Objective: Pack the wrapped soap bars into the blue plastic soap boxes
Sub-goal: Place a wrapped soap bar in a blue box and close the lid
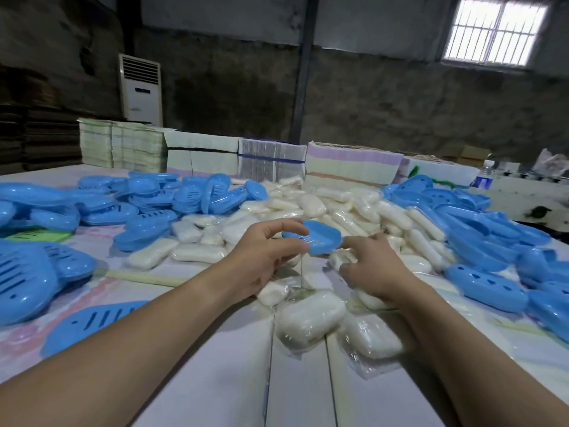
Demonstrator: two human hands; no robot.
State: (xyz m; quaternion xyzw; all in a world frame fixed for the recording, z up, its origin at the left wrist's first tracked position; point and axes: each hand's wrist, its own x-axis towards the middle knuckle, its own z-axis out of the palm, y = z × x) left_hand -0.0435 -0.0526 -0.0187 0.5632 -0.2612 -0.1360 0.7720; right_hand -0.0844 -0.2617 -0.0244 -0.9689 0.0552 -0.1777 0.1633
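One blue soap box (317,240) is held in the grip of the left hand (264,257) above the heap of wrapped soap bars (311,318). The right hand (374,266) is curled loosely beside it; whether anything is grasped cannot be told. With blue box parts (147,208) piled on the surface (215,380) to both sides and no packed box clearly seen, most of the packing is judged left to do.

Head view, forward-down, close over table (215,380).
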